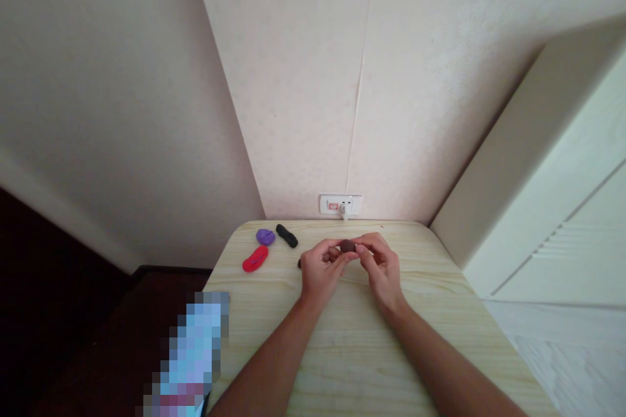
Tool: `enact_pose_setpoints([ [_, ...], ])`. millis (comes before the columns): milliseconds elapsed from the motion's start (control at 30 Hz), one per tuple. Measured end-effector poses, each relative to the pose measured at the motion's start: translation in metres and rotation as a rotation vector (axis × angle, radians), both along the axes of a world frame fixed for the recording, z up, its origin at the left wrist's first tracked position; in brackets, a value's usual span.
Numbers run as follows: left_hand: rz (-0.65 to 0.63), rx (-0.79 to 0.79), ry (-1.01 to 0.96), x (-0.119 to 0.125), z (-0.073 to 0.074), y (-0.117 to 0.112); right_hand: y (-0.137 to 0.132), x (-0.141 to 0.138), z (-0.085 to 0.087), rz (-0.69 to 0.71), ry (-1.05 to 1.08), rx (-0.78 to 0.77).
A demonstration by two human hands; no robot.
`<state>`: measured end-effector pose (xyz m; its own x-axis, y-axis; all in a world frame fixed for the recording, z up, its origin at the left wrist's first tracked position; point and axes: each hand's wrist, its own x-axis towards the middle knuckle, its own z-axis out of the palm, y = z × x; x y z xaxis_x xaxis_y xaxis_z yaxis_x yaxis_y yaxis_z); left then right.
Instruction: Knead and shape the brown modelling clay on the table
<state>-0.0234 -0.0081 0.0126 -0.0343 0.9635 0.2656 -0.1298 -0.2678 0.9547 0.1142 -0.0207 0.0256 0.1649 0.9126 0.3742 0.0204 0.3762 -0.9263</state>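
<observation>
A small brown lump of modelling clay (347,246) is pinched between the fingertips of both hands, just above the wooden table. My left hand (320,273) is closed on its left side, with thumb and fingers curled. From the right, my right hand (383,268) grips the same lump with its thumb and fingers. Part of another dark brown piece (300,264) shows at the left hand's outer edge; the rest of it is hidden. Left of the hands lie a black clay roll (286,235), a purple clay lump (265,236) and a flattened red clay piece (255,259) with a purple streak.
The light wood-grain table (342,365) stands against the wall. A wall socket (340,204) with a white plug is just behind its far edge. A pixelated object (193,352) is at the table's left edge. A pale cabinet (562,208) rises on the right.
</observation>
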Motion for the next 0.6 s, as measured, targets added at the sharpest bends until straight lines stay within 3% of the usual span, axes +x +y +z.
enact_pose_setpoints([
  [200,-0.033,-0.057,-0.042,0.0025,0.0039,-0.0032,0.0048,-0.0001,-0.0031,0.072,0.067,-0.002],
  [333,-0.056,-0.009,-0.007,0.002,-0.0005,-0.0036,0.0075,-0.0008,-0.0056,0.099,0.096,-0.008],
  [600,-0.06,0.005,0.054,0.0014,-0.0004,-0.0048,0.0072,0.0041,-0.0072,0.059,0.048,0.01],
])
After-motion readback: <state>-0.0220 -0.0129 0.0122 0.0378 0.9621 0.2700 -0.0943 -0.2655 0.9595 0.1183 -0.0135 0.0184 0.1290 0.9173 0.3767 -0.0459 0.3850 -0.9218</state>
